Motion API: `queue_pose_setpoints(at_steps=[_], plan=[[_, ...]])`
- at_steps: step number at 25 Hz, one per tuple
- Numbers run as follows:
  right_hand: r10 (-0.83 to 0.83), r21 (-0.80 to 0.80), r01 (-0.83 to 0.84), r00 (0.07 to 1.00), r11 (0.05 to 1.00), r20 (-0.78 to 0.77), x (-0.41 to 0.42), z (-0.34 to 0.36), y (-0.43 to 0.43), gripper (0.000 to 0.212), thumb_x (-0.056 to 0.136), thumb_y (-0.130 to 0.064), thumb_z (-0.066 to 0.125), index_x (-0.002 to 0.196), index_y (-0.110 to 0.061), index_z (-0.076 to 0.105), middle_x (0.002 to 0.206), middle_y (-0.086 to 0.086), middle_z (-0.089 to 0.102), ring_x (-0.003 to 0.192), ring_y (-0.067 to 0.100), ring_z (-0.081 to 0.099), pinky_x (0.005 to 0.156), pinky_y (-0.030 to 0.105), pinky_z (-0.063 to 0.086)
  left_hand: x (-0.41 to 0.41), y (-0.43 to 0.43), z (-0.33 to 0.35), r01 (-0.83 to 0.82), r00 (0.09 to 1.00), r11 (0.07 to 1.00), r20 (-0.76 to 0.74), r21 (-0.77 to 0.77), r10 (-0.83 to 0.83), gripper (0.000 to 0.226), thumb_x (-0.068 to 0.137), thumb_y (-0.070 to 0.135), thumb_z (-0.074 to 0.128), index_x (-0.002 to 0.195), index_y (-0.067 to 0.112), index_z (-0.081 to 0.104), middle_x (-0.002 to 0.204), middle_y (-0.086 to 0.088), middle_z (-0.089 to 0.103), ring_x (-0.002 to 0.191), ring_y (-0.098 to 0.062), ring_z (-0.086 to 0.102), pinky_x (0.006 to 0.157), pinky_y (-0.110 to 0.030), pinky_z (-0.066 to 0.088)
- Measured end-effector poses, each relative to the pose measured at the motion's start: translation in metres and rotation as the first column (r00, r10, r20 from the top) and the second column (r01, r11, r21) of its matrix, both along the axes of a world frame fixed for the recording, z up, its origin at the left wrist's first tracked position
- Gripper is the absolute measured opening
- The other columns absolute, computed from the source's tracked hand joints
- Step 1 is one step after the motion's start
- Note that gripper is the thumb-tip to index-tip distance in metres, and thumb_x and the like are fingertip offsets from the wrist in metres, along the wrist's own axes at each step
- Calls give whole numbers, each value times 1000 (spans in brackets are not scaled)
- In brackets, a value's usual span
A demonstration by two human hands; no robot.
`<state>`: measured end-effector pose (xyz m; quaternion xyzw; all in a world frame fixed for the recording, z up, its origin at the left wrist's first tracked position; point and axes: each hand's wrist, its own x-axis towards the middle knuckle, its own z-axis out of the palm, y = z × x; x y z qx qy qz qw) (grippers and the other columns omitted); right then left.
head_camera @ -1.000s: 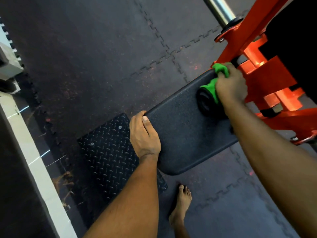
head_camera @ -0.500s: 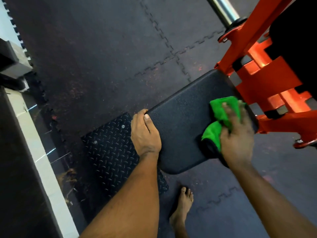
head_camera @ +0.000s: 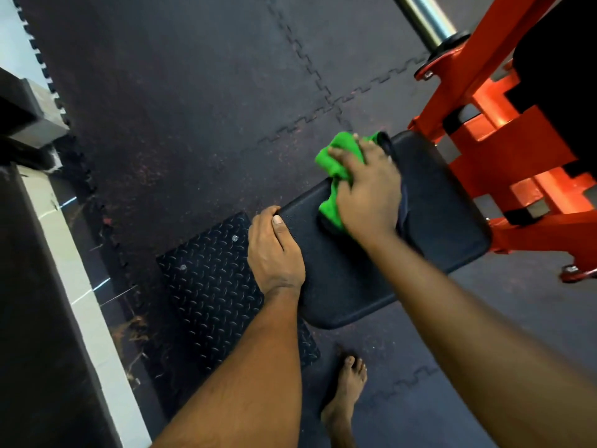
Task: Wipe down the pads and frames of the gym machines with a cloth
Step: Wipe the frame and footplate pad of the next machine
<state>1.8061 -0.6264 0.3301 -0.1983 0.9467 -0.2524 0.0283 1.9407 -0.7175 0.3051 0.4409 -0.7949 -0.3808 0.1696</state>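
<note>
Cloth [head_camera: 336, 163] slid away from orange frame [head_camera: 549, 240], right hand [head_camera: 368, 195] seemingly flat atop; left hand [head_camera: 274, 253] grips pad [head_camera: 436, 227].

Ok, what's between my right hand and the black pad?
The green cloth: the right hand presses it onto the black pad near its far edge, as the head view shows.
</note>
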Motion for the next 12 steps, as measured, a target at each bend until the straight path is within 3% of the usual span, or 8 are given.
queue_pose_setpoints(at_steps=[3, 5, 8, 12], plan=[[56, -70, -55, 998, 996, 12, 56, 1, 33, 63, 76, -13, 55, 136, -29, 63, 155, 9, 43, 140, 32, 43, 117, 44, 34, -1, 0, 1, -6, 1000, 1000, -15, 13, 6, 44, 103, 30, 30, 122, 11, 64, 117, 1, 65, 106, -15, 58, 88, -25, 43], [26, -74, -25, 1000, 997, 12, 70, 0, 65, 65, 75, -11, 54, 138, -28, 62, 156, 12, 42, 140, 32, 43, 117, 44, 35, -2, 0, 1, -16, 1000, 1000, 0, 19, 16, 44, 103, 30, 30, 123, 11, 64, 118, 1, 65, 106, -12, 56, 87, -17, 39], [-214, 1, 214, 977, 977, -19, 45, -3, 98, 68, 76, -14, 50, 142, -26, 57, 156, 15, 41, 139, 35, 43, 111, 49, 40, -1, 0, -1, -18, 1000, 999, 4, 28, 18, 45, 103, 31, 29, 124, 12, 64, 118, 3, 64, 104, -5, 53, 84, -6, 32], [-545, 73, 542, 838, 838, 39, -28, -9, 97, 61, 84, -34, 42, 144, -29, 51, 142, 15, 53, 124, 41, 53, 100, 50, 42, 0, 0, -2, -12, 1000, 1000, -11, 28, 12, 47, 103, 34, 27, 123, 12, 64, 116, 3, 65, 105, -8, 56, 87, -12, 37]])
